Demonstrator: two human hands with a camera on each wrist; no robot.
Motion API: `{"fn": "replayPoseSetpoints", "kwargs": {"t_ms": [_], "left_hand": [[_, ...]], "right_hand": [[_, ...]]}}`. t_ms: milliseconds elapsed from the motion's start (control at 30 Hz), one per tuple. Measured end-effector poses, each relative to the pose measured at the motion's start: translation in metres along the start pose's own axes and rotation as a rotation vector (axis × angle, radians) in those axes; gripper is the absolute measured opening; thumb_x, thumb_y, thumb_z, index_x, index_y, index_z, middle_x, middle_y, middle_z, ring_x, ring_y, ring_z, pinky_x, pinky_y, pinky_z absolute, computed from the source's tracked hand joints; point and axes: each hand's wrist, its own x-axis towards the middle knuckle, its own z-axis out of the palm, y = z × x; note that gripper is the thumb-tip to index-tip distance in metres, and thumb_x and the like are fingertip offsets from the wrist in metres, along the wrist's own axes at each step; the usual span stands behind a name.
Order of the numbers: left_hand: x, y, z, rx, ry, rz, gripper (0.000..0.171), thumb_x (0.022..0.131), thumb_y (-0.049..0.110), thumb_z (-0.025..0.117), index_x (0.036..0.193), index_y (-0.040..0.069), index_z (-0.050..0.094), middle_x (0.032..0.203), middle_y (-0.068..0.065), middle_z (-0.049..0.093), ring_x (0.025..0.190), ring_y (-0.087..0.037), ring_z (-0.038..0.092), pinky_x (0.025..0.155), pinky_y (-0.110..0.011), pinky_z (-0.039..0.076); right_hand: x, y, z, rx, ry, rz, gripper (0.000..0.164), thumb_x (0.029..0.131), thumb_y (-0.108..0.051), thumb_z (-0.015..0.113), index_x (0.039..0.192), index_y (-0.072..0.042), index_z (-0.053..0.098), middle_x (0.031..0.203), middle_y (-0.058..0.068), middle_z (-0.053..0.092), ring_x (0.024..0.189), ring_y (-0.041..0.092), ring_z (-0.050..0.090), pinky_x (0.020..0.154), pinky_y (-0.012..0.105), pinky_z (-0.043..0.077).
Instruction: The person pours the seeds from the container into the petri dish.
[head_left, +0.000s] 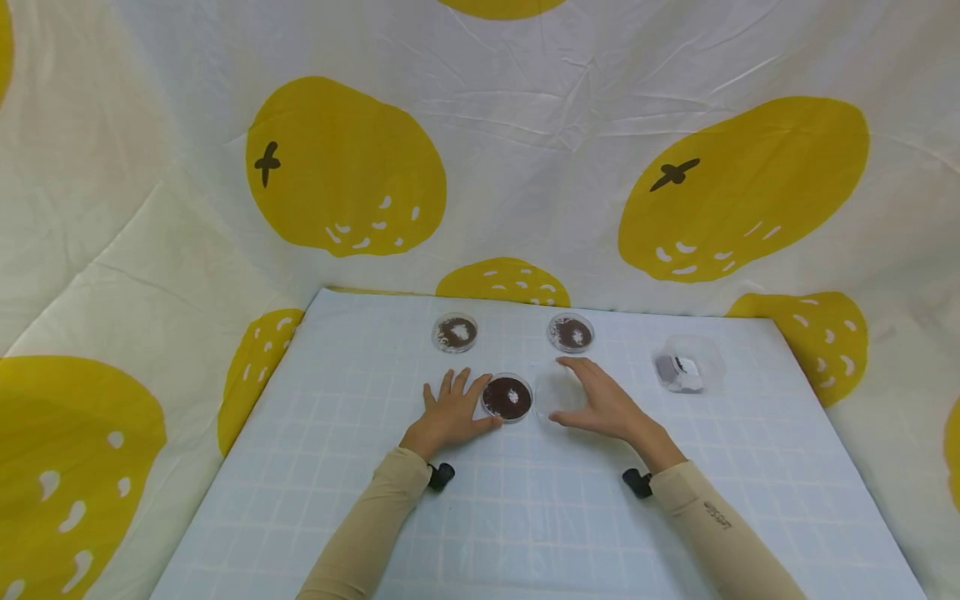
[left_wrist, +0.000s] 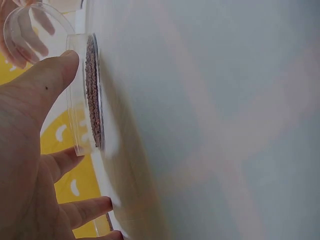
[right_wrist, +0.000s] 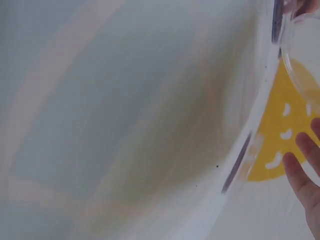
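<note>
In the head view a clear petri dish [head_left: 507,398] of dark brown granules with a white patch sits mid-table. My left hand [head_left: 448,419] holds its rim between thumb and index finger, the other fingers spread on the cloth. From the left wrist, the thumb shows against the dish's [left_wrist: 93,95] side wall. Just to the right, my right hand [head_left: 606,407] grips a clear round lid [head_left: 553,393] by its edges, thumb near and fingers far. The lid [right_wrist: 289,62] is tilted up in the right wrist view, where fingers [right_wrist: 300,177] of that hand show at the edge.
Behind stand two more petri dishes with brown granules and white bits, one at the left [head_left: 455,332] and one at the right [head_left: 571,333]. A clear plastic tub [head_left: 711,367] with grey-white contents is at the right. A fruit-print curtain [head_left: 525,167] borders the back and sides.
</note>
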Motion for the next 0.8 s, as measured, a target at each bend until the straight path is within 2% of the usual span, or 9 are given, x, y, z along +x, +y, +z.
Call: {"fn": "replayPoseSetpoints", "kwargs": {"t_ms": [233,433,633,800], "left_hand": [[-0.002,0.001,-0.003,-0.004,-0.004,0.000,0.083,0.090,0.068,0.058,0.158,0.031,0.027,0.163,-0.016,0.019,0.148,-0.045,0.009,0.107,-0.076,0.006],[-0.002,0.002,-0.003,0.009,-0.010,-0.001,0.083,0.090,0.068,0.058,0.158,0.031,0.027,0.163,-0.016,0.019,0.148,-0.045,0.009,0.107,-0.076,0.006],[-0.001,0.003,-0.002,0.019,-0.008,-0.003,0.084,0.090,0.069,0.057,0.158,0.031,0.028,0.163,-0.016,0.020,0.148,-0.045,0.009,0.107,-0.076,0.007],[0.000,0.002,-0.002,0.034,-0.011,-0.008,0.085,0.090,0.071,0.055,0.158,0.032,0.026,0.164,-0.015,0.019,0.149,-0.044,0.009,0.108,-0.076,0.007]], "right_hand": [[0.009,-0.004,0.007,0.037,0.021,-0.047,0.094,0.075,-0.047,0.086,0.147,-0.006,0.042,0.146,0.012,0.049,0.133,0.031,0.046,0.106,0.052,0.040],[0.018,-0.012,0.013,0.080,0.006,-0.058,0.094,0.075,-0.043,0.086,0.149,-0.006,0.041,0.148,0.011,0.047,0.135,0.030,0.044,0.108,0.050,0.039],[0.026,-0.020,0.017,0.104,0.005,-0.110,0.094,0.075,-0.039,0.087,0.148,-0.002,0.041,0.147,0.013,0.047,0.132,0.030,0.046,0.106,0.050,0.040],[0.032,-0.024,0.021,0.121,-0.007,-0.147,0.093,0.077,-0.037,0.087,0.150,-0.006,0.040,0.146,0.011,0.046,0.130,0.029,0.047,0.105,0.049,0.042]]}}
